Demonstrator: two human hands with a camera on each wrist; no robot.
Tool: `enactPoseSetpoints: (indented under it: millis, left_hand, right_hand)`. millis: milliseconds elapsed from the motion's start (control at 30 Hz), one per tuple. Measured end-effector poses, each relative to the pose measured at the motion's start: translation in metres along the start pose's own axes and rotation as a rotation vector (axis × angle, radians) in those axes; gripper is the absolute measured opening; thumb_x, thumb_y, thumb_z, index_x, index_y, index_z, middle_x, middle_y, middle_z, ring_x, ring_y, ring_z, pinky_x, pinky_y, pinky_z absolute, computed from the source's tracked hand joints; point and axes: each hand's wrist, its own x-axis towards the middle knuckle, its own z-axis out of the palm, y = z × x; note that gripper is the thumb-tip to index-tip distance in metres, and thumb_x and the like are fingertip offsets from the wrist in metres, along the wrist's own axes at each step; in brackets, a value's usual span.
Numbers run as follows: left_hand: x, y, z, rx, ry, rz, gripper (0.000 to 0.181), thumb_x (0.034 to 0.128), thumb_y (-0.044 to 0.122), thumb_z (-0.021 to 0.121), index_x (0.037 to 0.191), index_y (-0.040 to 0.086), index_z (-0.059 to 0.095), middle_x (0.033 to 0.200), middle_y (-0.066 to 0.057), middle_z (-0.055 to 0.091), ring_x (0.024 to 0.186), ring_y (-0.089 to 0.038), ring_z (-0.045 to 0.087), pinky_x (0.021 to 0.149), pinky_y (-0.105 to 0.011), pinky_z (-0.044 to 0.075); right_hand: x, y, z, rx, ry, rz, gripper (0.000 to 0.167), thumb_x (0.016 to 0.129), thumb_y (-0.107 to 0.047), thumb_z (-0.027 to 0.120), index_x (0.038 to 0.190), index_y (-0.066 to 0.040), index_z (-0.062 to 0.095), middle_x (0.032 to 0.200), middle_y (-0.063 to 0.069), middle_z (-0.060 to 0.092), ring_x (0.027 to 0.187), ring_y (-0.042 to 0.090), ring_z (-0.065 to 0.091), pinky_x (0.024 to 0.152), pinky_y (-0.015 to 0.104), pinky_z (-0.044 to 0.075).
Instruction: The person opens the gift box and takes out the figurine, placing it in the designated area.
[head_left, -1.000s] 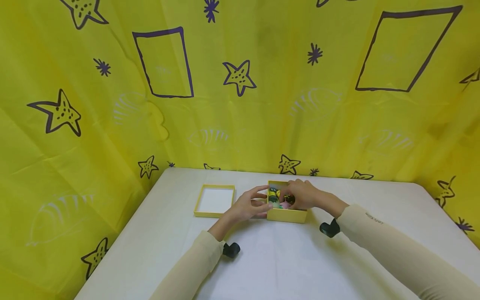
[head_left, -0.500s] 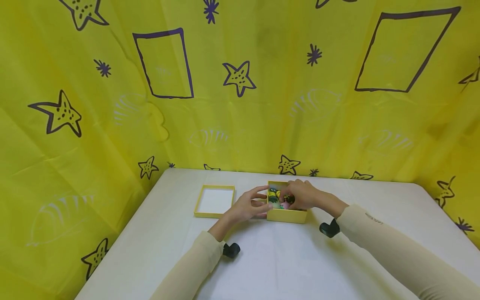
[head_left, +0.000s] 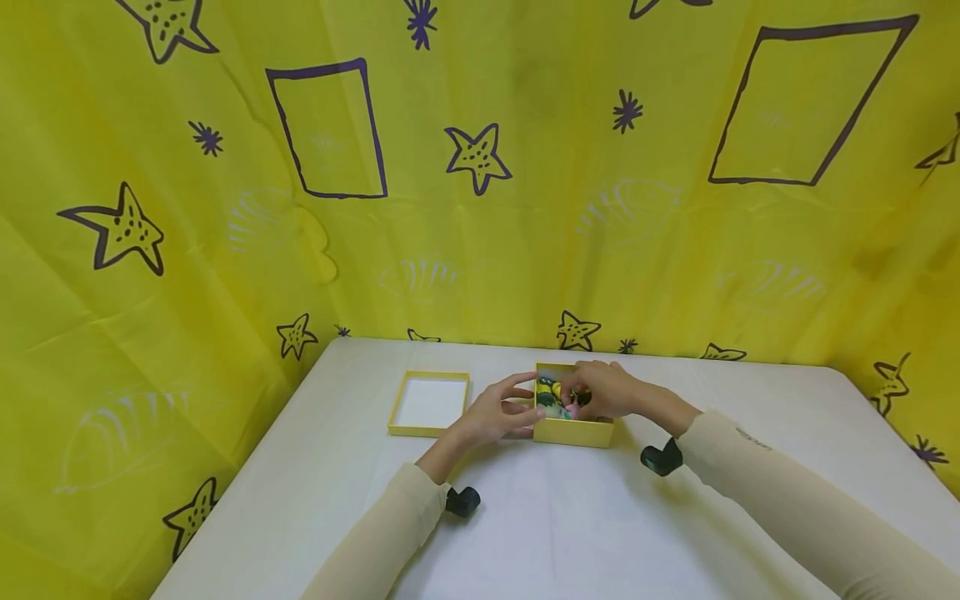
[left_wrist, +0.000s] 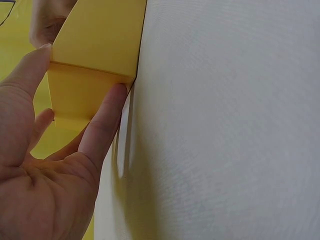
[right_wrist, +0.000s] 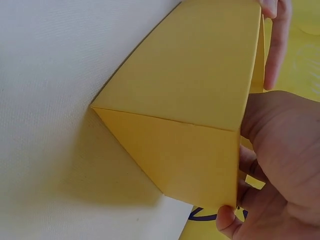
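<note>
A yellow box stands uncovered on the white table, with several small colourful items in it. Among them are a dark green and yellow item, a pale green one and a small pink one. My left hand touches the box's left side, fingers spread and fairly straight; the left wrist view shows fingertips against the yellow wall. Over the right rim, my right hand reaches into the box, its fingers at the pink item. Whether they pinch it is hidden; in the right wrist view the box wall covers the fingertips.
A yellow-rimmed lid, white inside, lies left of the box on the table. Behind the table hangs a yellow curtain with starfish drawings. A dark wrist camera hangs below each sleeve.
The right hand's fingers have shifted slightly inside the box, and less of the pink item shows. The left hand, box and lid have stayed in place.
</note>
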Motion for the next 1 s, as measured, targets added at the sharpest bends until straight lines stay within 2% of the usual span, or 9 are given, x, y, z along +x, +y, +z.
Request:
enactPoseSetpoints:
  millis: [233, 367, 533, 667, 1000]
  left_hand:
    - [0.0, 0.0, -0.001, 0.041, 0.003, 0.006, 0.07, 0.0972, 0.016, 0.074, 0.158, 0.015, 0.04, 0.144, -0.024, 0.052, 0.122, -0.035, 0.063, 0.085, -0.04, 0.062]
    - [0.0, -0.001, -0.001, 0.067, 0.006, 0.017, 0.07, 0.097, 0.017, 0.074, 0.158, 0.015, 0.041, 0.143, -0.024, 0.053, 0.123, -0.035, 0.063, 0.088, -0.039, 0.061]
    - [0.0, 0.0, -0.001, 0.072, 0.006, 0.014, 0.07, 0.0971, 0.017, 0.074, 0.158, 0.015, 0.041, 0.144, -0.024, 0.052, 0.123, -0.035, 0.063, 0.087, -0.039, 0.061]
    - [-0.001, 0.001, 0.0, 0.061, 0.006, 0.009, 0.07, 0.097, 0.017, 0.074, 0.158, 0.014, 0.04, 0.145, -0.024, 0.052, 0.123, -0.035, 0.063, 0.086, -0.04, 0.062]
    - [-0.001, 0.002, 0.0, 0.073, 0.011, 0.0, 0.07, 0.0973, 0.019, 0.074, 0.158, 0.017, 0.04, 0.145, -0.022, 0.052, 0.124, -0.034, 0.063, 0.088, -0.04, 0.061]
  right_hand:
    - [-0.006, -0.005, -0.009, 0.008, 0.024, -0.026, 0.016, 0.086, -0.015, 0.085, 0.089, -0.022, 0.072, 0.09, -0.003, 0.058, 0.087, 0.02, 0.052, 0.072, 0.037, 0.037]
    - [-0.008, -0.006, -0.013, 0.021, 0.049, -0.053, 0.015, 0.086, -0.013, 0.085, 0.091, -0.019, 0.072, 0.087, -0.005, 0.062, 0.084, 0.019, 0.055, 0.071, 0.031, 0.046]
    - [-0.01, -0.004, -0.017, 0.124, 0.044, -0.065, 0.017, 0.088, -0.008, 0.082, 0.103, -0.01, 0.074, 0.089, -0.006, 0.068, 0.082, 0.017, 0.061, 0.074, 0.028, 0.056]
    - [-0.01, -0.001, -0.021, 0.168, 0.039, -0.067, 0.019, 0.09, -0.007, 0.08, 0.108, -0.008, 0.074, 0.09, -0.006, 0.069, 0.083, 0.018, 0.062, 0.076, 0.029, 0.056]
    - [-0.015, -0.002, -0.03, 0.192, 0.078, -0.081, 0.015, 0.091, -0.009, 0.079, 0.104, -0.008, 0.071, 0.093, 0.0, 0.071, 0.079, 0.018, 0.06, 0.067, 0.026, 0.055]
